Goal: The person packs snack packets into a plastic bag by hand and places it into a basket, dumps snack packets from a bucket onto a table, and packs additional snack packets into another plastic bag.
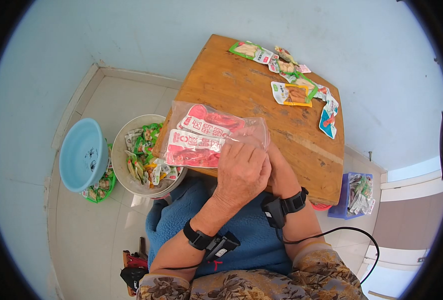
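Note:
A clear zip bag (254, 123) lies over the near left part of the wooden table, with two red-and-white snack packets (196, 155) inside. My left hand (242, 169) is closed at the bag's right end, fingers curled on its edge. Beyond it, my right hand (273, 159) grips the same end; its fingers show faintly through the plastic. Whether those fingers are inside the bag or behind it, I cannot tell. Both wrists wear black straps with small devices.
Several snack packets (291, 93) lie along the wooden table's (231, 75) far right side. On the floor at left stand a white bucket (124, 182) of packets and a blue basin (81, 155) tilted over more packets. A purple bin (339, 207) holds packets at right.

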The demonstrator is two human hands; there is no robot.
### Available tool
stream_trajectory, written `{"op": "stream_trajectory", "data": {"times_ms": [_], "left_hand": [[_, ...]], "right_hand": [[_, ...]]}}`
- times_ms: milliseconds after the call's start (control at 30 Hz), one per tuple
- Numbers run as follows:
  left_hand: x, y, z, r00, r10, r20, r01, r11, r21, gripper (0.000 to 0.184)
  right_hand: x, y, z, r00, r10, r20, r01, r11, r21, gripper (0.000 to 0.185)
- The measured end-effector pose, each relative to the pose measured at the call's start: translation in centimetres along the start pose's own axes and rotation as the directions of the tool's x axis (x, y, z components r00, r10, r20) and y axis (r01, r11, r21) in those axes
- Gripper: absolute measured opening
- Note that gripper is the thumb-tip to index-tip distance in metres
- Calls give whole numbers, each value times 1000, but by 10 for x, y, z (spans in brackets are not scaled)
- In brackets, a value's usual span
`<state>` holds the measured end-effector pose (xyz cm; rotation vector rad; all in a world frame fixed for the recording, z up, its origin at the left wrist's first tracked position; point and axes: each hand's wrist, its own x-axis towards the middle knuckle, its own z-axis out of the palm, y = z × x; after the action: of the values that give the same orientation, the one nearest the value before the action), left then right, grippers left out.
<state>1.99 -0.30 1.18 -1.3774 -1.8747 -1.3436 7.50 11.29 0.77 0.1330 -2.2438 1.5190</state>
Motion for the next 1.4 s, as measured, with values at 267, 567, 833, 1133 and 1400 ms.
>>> {"op": "stream_trajectory", "data": {"times_ms": [267,567,833,1133,1400], "left_hand": [[9,-42,-26,946,-287,-153,295,955,30,14],[-8,-121,-44,803,-590,-86,597,791,136,38],[-4,-113,-44,815,-579,22,570,807,154,38],[-2,-83,-39,897,-438,-58,424,816,394,40],[-8,22,-33,768,-227,599,103,967,235,86]], "right_hand": [[24,9,-17,785,618,47,-607,752,258,15],[11,23,-7,865,488,-113,-484,873,58,27],[18,24,18,828,552,-103,-468,779,417,21],[16,19,-36,681,629,-374,-626,765,147,27],[28,55,-45,882,35,-470,-261,866,-426,21]]}}
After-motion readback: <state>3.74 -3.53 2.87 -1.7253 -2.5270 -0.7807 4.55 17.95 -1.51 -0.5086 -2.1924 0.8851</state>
